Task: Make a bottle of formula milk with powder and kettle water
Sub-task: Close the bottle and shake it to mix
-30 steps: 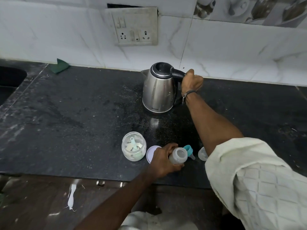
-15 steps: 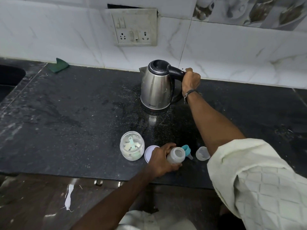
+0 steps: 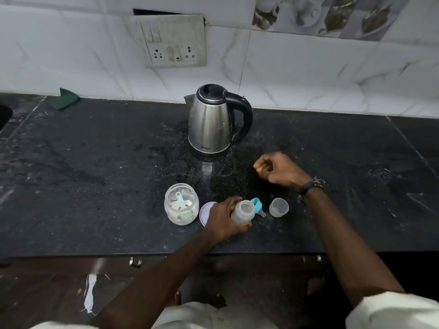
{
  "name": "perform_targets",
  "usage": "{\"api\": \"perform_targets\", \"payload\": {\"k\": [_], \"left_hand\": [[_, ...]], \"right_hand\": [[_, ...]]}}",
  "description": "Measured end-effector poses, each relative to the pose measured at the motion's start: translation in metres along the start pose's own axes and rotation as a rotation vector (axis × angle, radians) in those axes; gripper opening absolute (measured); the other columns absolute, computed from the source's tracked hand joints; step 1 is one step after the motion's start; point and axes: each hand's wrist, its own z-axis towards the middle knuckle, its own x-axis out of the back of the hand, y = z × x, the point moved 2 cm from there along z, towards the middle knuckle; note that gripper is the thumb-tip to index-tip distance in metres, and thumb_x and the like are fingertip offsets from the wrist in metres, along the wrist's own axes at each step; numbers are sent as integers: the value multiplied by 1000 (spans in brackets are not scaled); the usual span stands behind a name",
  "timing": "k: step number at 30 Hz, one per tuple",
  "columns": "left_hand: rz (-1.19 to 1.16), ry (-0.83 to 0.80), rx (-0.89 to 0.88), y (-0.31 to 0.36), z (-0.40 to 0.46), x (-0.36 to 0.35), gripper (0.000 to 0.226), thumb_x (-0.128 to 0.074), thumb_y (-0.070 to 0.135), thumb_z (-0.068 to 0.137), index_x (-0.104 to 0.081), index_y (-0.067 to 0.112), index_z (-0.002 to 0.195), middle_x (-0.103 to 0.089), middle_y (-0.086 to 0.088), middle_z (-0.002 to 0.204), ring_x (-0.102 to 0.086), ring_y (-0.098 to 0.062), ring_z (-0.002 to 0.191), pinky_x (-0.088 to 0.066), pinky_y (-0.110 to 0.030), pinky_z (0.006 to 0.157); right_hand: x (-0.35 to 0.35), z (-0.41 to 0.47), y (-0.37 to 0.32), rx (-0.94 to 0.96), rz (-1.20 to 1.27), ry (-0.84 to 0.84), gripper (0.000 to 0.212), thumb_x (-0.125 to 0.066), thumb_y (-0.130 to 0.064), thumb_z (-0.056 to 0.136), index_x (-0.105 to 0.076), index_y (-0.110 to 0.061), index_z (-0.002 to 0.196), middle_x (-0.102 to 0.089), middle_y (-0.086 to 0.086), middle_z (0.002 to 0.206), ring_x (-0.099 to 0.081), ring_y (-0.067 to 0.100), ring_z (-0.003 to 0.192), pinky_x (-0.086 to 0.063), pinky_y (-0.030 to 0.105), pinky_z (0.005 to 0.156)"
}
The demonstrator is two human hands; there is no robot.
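A steel kettle point(image 3: 211, 122) with a black handle stands at the back of the dark counter point(image 3: 95, 174). My left hand point(image 3: 224, 218) grips an open baby bottle point(image 3: 243, 211) standing near the counter's front edge. My right hand point(image 3: 276, 169) hovers above the counter between kettle and bottle, fingers loosely curled, holding nothing. An open clear jar point(image 3: 181, 206) of formula powder with a pale green scoop inside stands left of the bottle. Its white lid point(image 3: 206, 211) lies between them. The blue teat ring point(image 3: 257, 205) and clear cap point(image 3: 278, 207) lie right of the bottle.
A switch and socket panel point(image 3: 174, 40) sits on the tiled wall behind the kettle. A green cloth point(image 3: 66, 98) lies at the back left. A sink edge point(image 3: 4, 115) shows at far left. Powder grains speckle the counter around the kettle.
My right hand has let go of the kettle handle and drawn back toward the bottle. The kettle stands free on the counter. My left hand still grips the bottle.
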Motion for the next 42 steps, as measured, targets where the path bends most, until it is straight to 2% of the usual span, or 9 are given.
{"api": "perform_targets", "payload": {"k": [3,7,13,17,20,23,27,32,42], "left_hand": [[9,4,-7,-2,1,0,80,-89,47,51,-57,33,123,-74,5,111,-70,-11,102,-56,-47,90],[21,1,-24,-2,1,0,79,-89,46,53,-59,27,123,-73,4,112,-70,-11,102,-56,-46,90],[17,-6,-18,-2,2,0,77,-90,44,54,-58,30,123,-73,6,112,-70,-9,103,-56,-46,91],[6,-14,-21,-3,2,-1,74,-91,42,54,-58,34,120,-73,6,111,-70,-10,102,-56,-47,91],[-15,-12,-9,-5,3,-1,77,-90,43,53,-59,29,121,-73,6,110,-70,-10,103,-56,-46,92],[-26,-10,-12,-5,3,-2,80,-89,43,51,-60,25,123,-74,5,111,-70,-9,104,-55,-45,94],[-15,-27,-19,-5,3,-1,80,-90,43,52,-59,25,124,-73,6,112,-69,-9,105,-55,-45,94],[0,-36,-38,-3,3,2,73,-91,41,54,-60,31,120,-74,7,109,-70,-11,101,-56,-48,90],[-16,-46,-50,1,1,4,69,-91,37,57,-61,31,119,-75,6,105,-71,-10,96,-58,-48,85]], "right_hand": [[-15,-10,9,-49,-233,-203,43,-78,-10,78,-63,-16,118,-67,3,105,-65,19,100,-55,36,90],[-40,-12,16,-115,-546,-295,74,-86,-28,66,-51,-22,130,-60,2,117,-59,22,106,-51,43,93],[-62,-13,23,-87,-651,-237,66,-80,-30,71,-50,-22,130,-56,5,127,-48,24,123,-18,61,114],[-63,-17,22,-44,-567,-156,57,-78,-28,73,-54,-21,123,-60,4,119,-51,23,118,-27,53,113],[-52,-25,15,-21,-416,-61,60,-81,-32,70,-52,-22,121,-59,3,111,-54,21,104,-43,34,91],[-35,-34,5,5,-368,-7,65,-82,-23,71,-46,-22,125,-51,-1,113,-50,18,103,-39,26,80],[-21,-45,-15,52,-356,5,56,-81,-21,71,-49,-24,117,-52,-5,107,-53,15,92,-42,25,71],[-23,-56,-36,110,-454,-29,43,-81,-28,67,-61,-25,106,-64,-4,105,-62,17,91,-56,38,78],[-43,-71,-59,209,-674,-43,37,-78,-27,68,-67,-26,104,-63,-2,107,-60,22,98,-49,36,74]]}}
